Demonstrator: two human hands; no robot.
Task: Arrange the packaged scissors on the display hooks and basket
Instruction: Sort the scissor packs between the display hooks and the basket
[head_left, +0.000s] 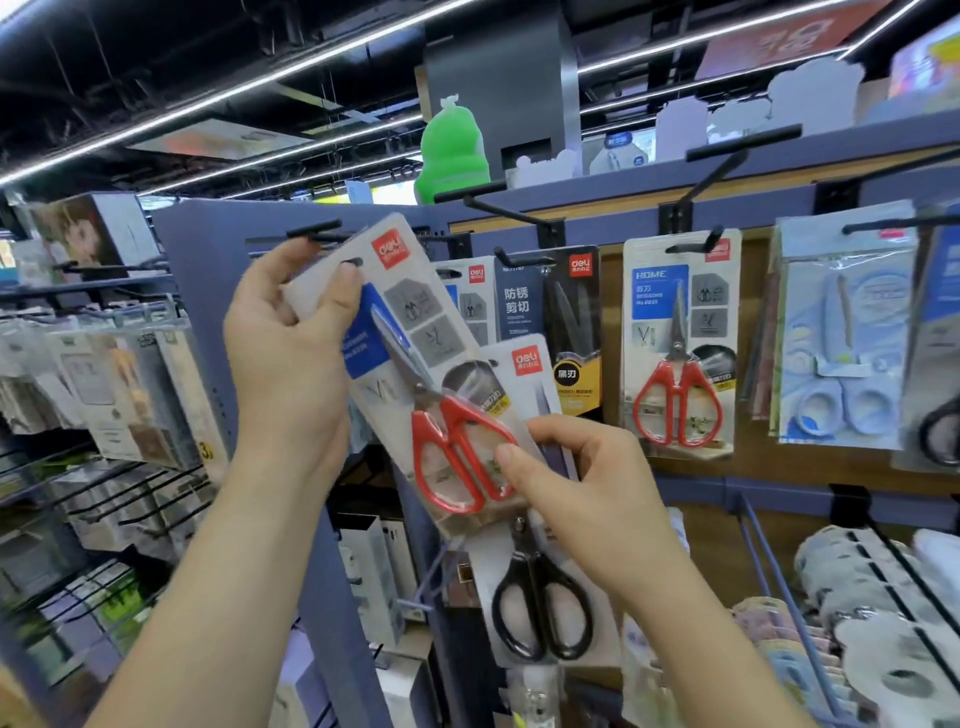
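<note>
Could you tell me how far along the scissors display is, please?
Done: a hung red-handled pack, a black-blade pack and a pale blue pack sit on hooks. In hand: left hand and right hand hold a tilted red pack, a black-handled pack behind it. Left: hanging both; a bare upper hook waits.

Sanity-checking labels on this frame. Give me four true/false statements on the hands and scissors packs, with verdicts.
1. The left hand and the right hand both hold the red-handled scissors pack. True.
2. That pack is upright. False: it is tilted, with its top leaning left.
3. A second red-handled pack hangs on a hook further right. True.
4. The pack just behind the held one has blue handles. False: it is a black-handled pack.
</note>
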